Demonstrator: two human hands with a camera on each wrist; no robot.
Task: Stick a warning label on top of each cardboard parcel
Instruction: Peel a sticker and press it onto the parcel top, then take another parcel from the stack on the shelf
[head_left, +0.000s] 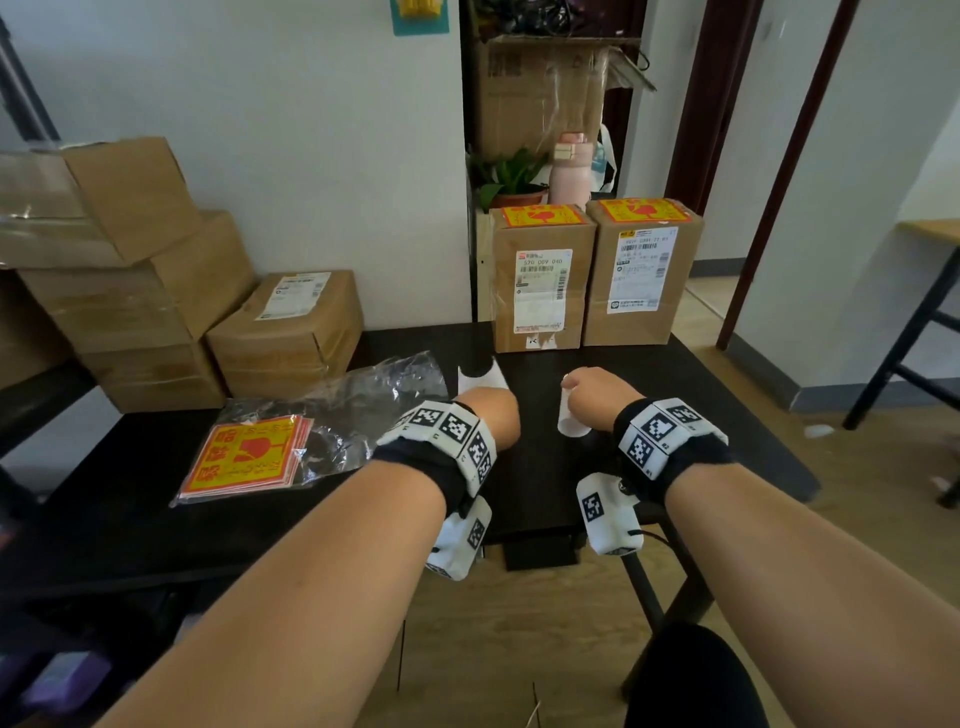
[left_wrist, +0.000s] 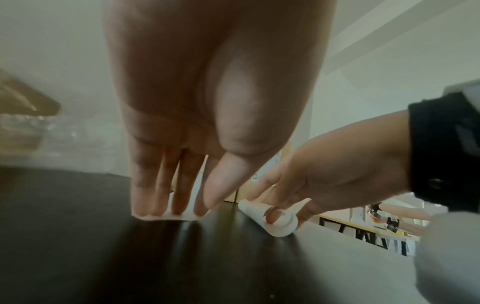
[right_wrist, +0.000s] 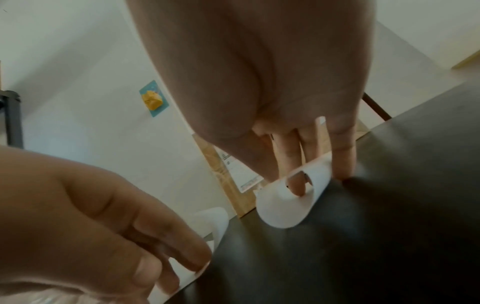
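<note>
Two upright cardboard parcels (head_left: 540, 291) (head_left: 641, 280) stand at the back of the black table (head_left: 727, 415), each with a red-and-yellow warning label (head_left: 543, 214) (head_left: 641, 210) on top. A stack of the same labels (head_left: 244, 454) lies at the left. My left hand (head_left: 491, 410) (left_wrist: 179, 205) presses straight fingers on a white paper sheet (head_left: 480, 376) (left_wrist: 168, 217) lying on the table. My right hand (head_left: 587, 395) (right_wrist: 311, 174) pinches a curled white backing paper (head_left: 571, 423) (left_wrist: 279, 223) (right_wrist: 283, 207) just above the tabletop. Both hands are in front of the labelled parcels.
Plain cardboard boxes (head_left: 130, 260) are piled at the left, with one lower box (head_left: 291, 332) beside them. A crumpled clear plastic bag (head_left: 374, 395) lies by the label stack. A pink bottle (head_left: 571, 174) and a potted plant (head_left: 511, 179) stand behind the parcels. A dark chair (head_left: 691, 675) is below me.
</note>
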